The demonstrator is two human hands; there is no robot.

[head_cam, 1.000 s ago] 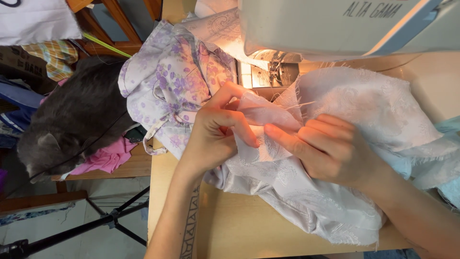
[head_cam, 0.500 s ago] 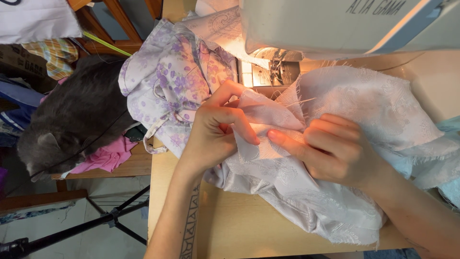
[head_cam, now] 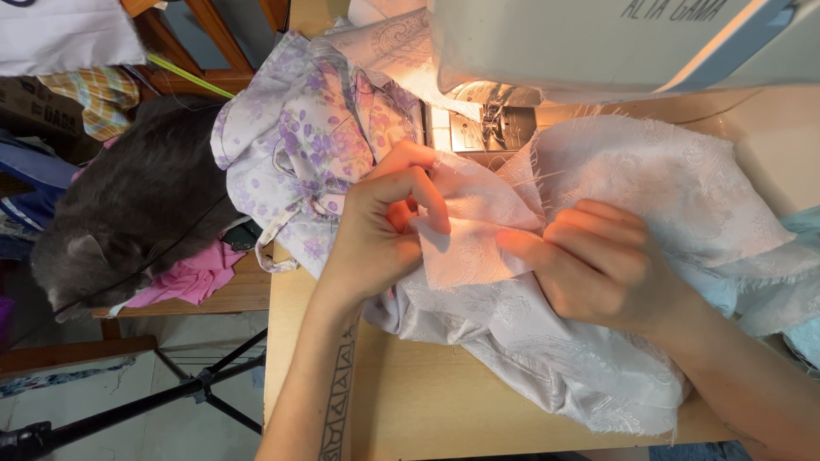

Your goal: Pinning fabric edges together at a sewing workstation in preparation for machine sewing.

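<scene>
A pale pink patterned fabric (head_cam: 683, 196) lies bunched on the wooden sewing table (head_cam: 427, 410), in front of the white sewing machine (head_cam: 598, 43). My left hand (head_cam: 376, 230) pinches a folded edge of this fabric between thumb and fingers. My right hand (head_cam: 598, 265) presses flat on the same fold from the right, fingertips touching the folded piece. The machine's presser foot and metal plate (head_cam: 491, 128) sit just behind the fold, lit by the machine's lamp. Frayed threads stick out of the fabric edge near the foot.
A purple floral fabric (head_cam: 299, 145) hangs over the table's left edge. A grey cat (head_cam: 128, 213) lies on a pink cloth (head_cam: 188, 277) on a wooden bench to the left. A black tripod (head_cam: 128, 410) stands on the floor below. Light blue cloth (head_cam: 799, 248) lies at right.
Both hands have shifted slightly toward me and reworked the fold; my left fingers now curl more tightly over the fabric edge. The cat has stayed still.
</scene>
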